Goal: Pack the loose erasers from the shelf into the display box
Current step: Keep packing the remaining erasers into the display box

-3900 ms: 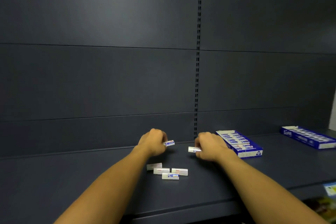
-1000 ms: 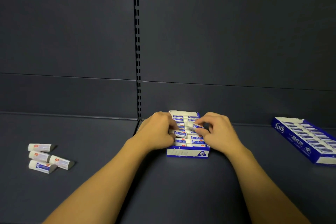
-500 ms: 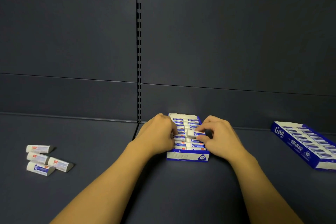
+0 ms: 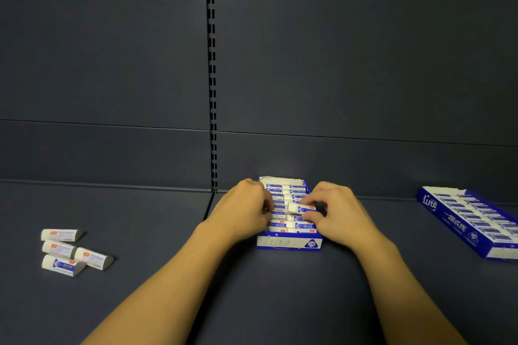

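A blue and white display box [image 4: 288,243] stands at the middle of the dark shelf, with two columns of white erasers inside. My right hand [image 4: 339,213] pinches a white eraser [image 4: 301,208] just above the right column. At the box's left side, the curled fingers of my left hand [image 4: 244,211] hold an eraser [image 4: 278,214] in the left column. Several loose erasers [image 4: 63,264] lie in a small cluster far to the left on the shelf.
A second, longer blue display box [image 4: 471,225], filled with erasers, lies at the right end of the shelf. The dark back panel with a slotted upright [image 4: 212,92] rises right behind the middle box. Bare shelf separates the loose cluster from the box.
Since 3.9 s ago both hands carried one eraser each from the loose pile to the box. Over the last second my right hand has lowered its eraser slightly toward the right column.
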Motion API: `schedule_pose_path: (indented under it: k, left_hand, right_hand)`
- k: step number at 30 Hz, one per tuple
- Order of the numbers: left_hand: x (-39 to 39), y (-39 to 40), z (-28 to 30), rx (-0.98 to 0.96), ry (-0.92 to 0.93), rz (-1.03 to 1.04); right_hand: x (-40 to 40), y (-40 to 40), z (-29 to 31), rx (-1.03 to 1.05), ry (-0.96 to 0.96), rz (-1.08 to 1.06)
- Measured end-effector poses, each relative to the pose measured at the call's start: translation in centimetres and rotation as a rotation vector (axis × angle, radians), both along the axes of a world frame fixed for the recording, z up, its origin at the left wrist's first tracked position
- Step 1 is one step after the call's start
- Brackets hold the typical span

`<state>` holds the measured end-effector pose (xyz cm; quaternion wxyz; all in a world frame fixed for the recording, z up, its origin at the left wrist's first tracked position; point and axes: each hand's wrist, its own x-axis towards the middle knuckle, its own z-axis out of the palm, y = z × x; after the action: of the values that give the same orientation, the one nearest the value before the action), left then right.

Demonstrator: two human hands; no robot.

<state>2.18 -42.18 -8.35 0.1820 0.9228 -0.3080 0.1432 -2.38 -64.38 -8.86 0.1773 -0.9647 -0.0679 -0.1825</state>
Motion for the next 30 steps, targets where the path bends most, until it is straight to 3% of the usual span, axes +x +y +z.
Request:
schedule_pose_path:
  k: [19, 30]
  left_hand:
    - [0.63, 0.16, -0.47, -0.012, 0.002, -0.024]
    - [0.66, 0.54, -0.76, -0.061, 0.010, -0.046]
  right_hand:
    - [0.20, 0.16, 0.46, -0.118, 0.073, 0.029]
    - [0.54, -0.29, 0.23, -0.083, 0.078, 0.031]
